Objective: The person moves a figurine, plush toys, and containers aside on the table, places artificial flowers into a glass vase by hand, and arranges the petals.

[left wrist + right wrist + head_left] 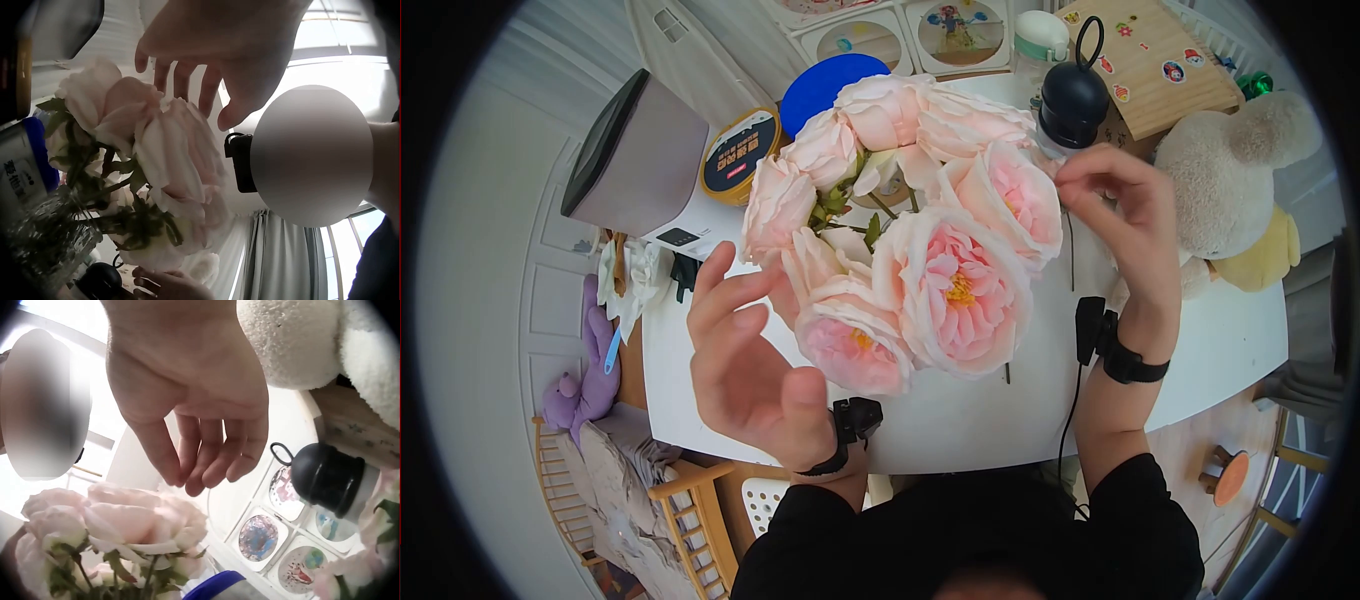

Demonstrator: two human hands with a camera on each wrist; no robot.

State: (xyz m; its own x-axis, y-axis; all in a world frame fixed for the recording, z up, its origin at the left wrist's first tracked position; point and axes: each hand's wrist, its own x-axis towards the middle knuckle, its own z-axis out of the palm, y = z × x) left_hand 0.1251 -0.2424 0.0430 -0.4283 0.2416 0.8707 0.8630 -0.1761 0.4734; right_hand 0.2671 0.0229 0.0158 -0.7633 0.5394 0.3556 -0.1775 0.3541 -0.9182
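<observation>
Large pale pink roses (960,290) with green stems stand bunched over the white table; in the left wrist view their stems run down into a clear glass vase (56,244). My left hand (755,370) is at the left side of the roses, fingers spread and relaxed, holding nothing. My right hand (1130,215) is beside the right edge of the bunch, its fingers loosely bent. In the right wrist view that hand (194,400) hangs above the roses (119,519) with nothing in its fingers.
Behind the flowers are a round yellow-rimmed tub (742,155), a blue lid (825,85) and a black-capped bottle (1075,105). A grey bin (640,150) stands left. A plush toy (1215,185) and a stickered wooden board (1155,60) are at the right.
</observation>
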